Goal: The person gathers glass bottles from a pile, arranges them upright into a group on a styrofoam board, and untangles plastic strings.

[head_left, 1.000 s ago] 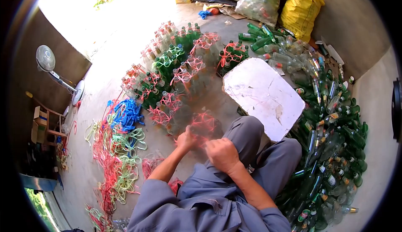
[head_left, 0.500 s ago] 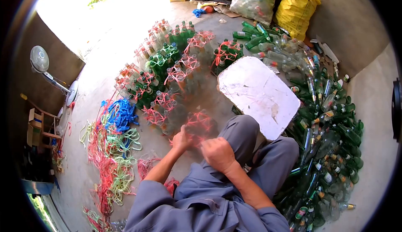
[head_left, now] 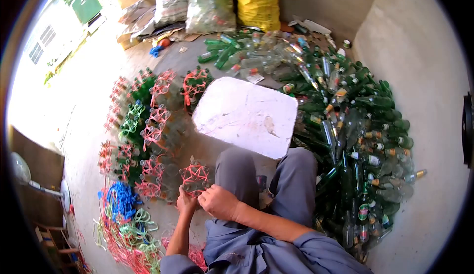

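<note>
A bundle of clear glass bottles, bound across the necks with red plastic twine, stands just in front of my hands. My left hand is closed at the near side of the bundle, its fingers pinching the red twine. Right beside it, my right hand is curled with the back of the hand up, gripping twine at the same spot. The exact ends of the twine are hidden by the fingers. More tied bundles of clear and green bottles stand to the left and beyond.
A white board lies in front of my knees. Loose bottles are heaped to the right. Blue twine and tangled red and green twine lie at the left. A yellow sack and a clear sack stand at the back.
The view has swung to the right, so the scene sits further left. My hands have come closer together at the near edge of the bundle.
</note>
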Tool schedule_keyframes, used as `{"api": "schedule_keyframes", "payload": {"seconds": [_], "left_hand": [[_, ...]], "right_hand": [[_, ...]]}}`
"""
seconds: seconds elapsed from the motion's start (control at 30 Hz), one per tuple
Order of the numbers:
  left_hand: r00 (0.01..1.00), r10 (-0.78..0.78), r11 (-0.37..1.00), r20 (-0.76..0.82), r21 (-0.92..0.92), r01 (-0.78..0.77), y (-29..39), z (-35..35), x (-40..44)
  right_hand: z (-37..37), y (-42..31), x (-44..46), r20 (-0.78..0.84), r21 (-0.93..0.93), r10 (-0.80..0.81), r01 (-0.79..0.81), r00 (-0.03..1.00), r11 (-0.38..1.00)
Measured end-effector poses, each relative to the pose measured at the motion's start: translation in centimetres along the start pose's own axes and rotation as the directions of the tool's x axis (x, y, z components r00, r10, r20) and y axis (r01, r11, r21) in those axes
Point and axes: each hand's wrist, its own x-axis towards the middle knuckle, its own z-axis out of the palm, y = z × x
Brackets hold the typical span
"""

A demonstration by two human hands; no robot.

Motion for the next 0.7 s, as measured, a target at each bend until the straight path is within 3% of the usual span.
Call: {"api": "schedule_keyframes", "payload": {"seconds": [0.3,0.43,0.47,0.57,0.7], "left_hand": [[0.989,0.144,0.986,0.013,-0.091,-0.142,-2.8,0.9,1.0],[0.954,0.299,0.913,0.024,-0.299,-0.278,-2.6,-0.1,0.4],[0.952,0.302,0.911,0.049,-0.309,-0.273,-2.9,-0.1,0.6],[0.955,0.289,0.762,0.071,-0.620,-0.185,-3.4,-0.2,-0.5],[0.993,0.081,0.654,0.084,-0.756,0.011,-4.9,-0.1,-1.6]], "right_hand": [[0.1,-0.1,-0.6,-0.005,-0.050,-0.007,0.007,1.000,0.999],[0.1,-0.1,-0.9,-0.053,-0.057,-0.005,0.002,0.999,0.998],[0.3,-0.1,-0.9,-0.073,-0.038,0.000,-0.003,0.997,0.999],[0.7,-0.5,-1.1,-0.074,-0.020,0.017,-0.018,0.997,1.000],[-0.8,-0.9,-1.9,-0.002,0.003,0.043,-0.043,0.999,0.999]]}}
